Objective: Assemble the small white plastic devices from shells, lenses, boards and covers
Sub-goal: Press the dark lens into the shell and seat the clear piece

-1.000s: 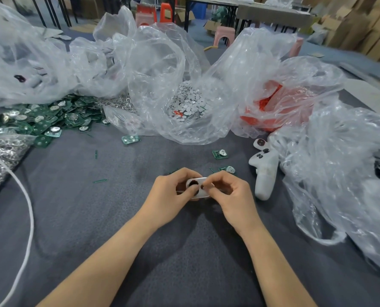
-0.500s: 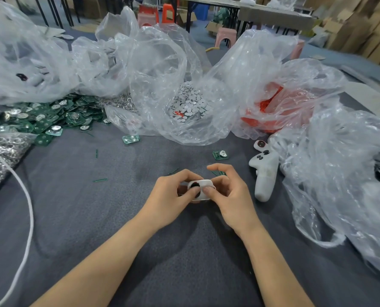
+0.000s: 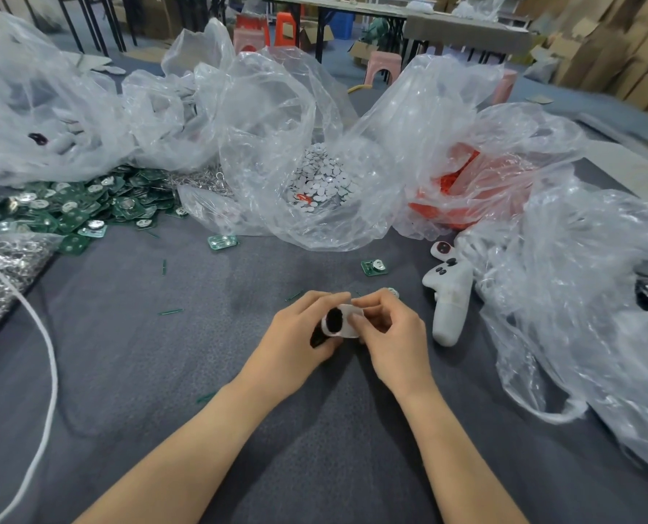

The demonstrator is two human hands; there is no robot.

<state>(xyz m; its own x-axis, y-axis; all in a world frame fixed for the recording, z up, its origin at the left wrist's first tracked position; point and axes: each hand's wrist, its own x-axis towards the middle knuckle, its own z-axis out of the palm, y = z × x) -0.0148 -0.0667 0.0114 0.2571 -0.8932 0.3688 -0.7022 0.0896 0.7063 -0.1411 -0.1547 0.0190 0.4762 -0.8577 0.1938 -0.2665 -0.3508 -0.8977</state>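
A small white shell (image 3: 343, 321) with a dark round opening on its left side is pinched between both hands at the table's middle. My left hand (image 3: 296, 340) grips it from the left and below. My right hand (image 3: 388, 334) holds its right end, thumb on top. Green boards lie in a heap (image 3: 76, 209) at the left. Two loose boards (image 3: 373, 266) (image 3: 222, 242) sit on the cloth further back. A clear bag of small white discs (image 3: 316, 179) stands behind the hands. Finished white devices (image 3: 449, 293) lie to the right.
Crumpled clear bags (image 3: 587, 296) crowd the right side and the back; one holds red parts (image 3: 462, 191). A bag of metal pieces (image 3: 1, 266) and a white cord (image 3: 46, 353) lie at the left. Thin green slivers (image 3: 171, 312) dot the grey cloth.
The shell has turned in my hands, so its dark opening faces up and left. Both hands shifted slightly; the camera view dipped a little.
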